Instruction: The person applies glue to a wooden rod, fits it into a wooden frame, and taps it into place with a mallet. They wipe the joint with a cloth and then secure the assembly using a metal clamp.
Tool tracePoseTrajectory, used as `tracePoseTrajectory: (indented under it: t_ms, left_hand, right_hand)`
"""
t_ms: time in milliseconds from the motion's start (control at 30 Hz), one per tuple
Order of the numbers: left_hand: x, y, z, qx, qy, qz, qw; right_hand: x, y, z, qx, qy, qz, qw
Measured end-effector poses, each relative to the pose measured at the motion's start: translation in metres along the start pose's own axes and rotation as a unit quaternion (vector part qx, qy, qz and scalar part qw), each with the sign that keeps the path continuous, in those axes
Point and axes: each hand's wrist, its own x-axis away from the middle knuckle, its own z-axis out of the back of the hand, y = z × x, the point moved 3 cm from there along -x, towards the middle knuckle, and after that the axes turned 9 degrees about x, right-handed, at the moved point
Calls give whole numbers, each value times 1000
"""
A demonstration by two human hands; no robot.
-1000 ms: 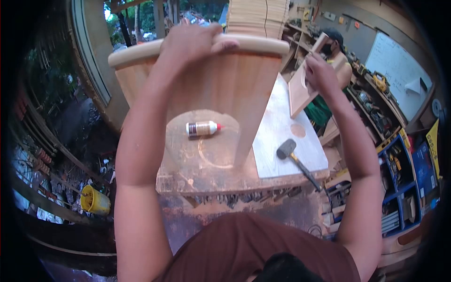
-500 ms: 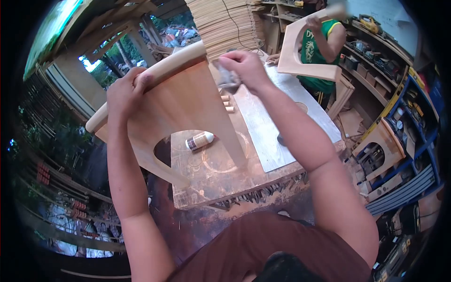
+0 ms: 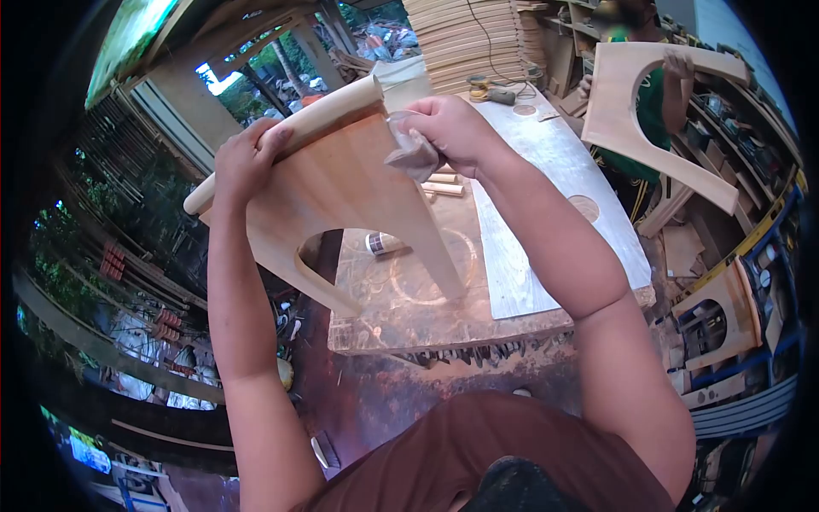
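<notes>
A pale wooden panel (image 3: 341, 188) with an arched cutout stands tilted on the workbench on its two legs. A rounded rail (image 3: 320, 111) runs along its top edge. My left hand (image 3: 243, 162) is wrapped over this rail near its left part. My right hand (image 3: 456, 132) is closed on a crumpled greyish rag (image 3: 413, 155) beside the panel's upper right edge; whether the rag touches the wood is hard to tell. Behind the panel's right leg lies a bottle (image 3: 384, 244), partly hidden. Several short wooden dowels (image 3: 445, 188) lie just below my right hand.
The worn workbench (image 3: 367, 334) carries a whitish board (image 3: 520, 282) on its right. A power tool (image 3: 490, 90) sits at the far end, before stacked wooden slats (image 3: 469, 47). A co-worker at right holds another arched panel (image 3: 618, 94). A similar arched piece (image 3: 734, 320) stands lower right.
The view has swung left, so the scene sits further right. My right hand and rag are less blurred, still near the panel's right edge. The co-worker's panel has turned and shifted right.
</notes>
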Motion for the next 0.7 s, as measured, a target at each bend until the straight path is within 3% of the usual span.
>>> tracePoseTrajectory:
  t_ms: [133, 200, 333, 433, 467, 567, 700]
  left_hand:
    - [-4, 1, 0, 4, 0, 4, 1000]
    - [-5, 0, -1, 3, -2, 8, 1000]
    - [1, -1, 3, 4, 6, -2, 1000]
    - [3, 3, 5, 1, 0, 3, 1000]
    - [3, 2, 4, 2, 2, 2, 1000]
    - [1, 2, 5, -6, 3, 8, 1000]
    - [3, 4, 7, 7, 9, -1, 1000]
  right_hand:
    - [13, -12, -13, -91, -44, -18, 995]
    - [13, -20, -30, -140, -108, 67, 982]
    - [24, -30, 3, -190, -51, 130, 972]
    - [21, -1, 15, -188, 1, 103, 977]
    - [15, 8, 14, -130, 37, 131, 982]
    - [12, 15, 10, -44, 42, 156, 986]
    - [2, 18, 2, -74, 42, 204, 975]
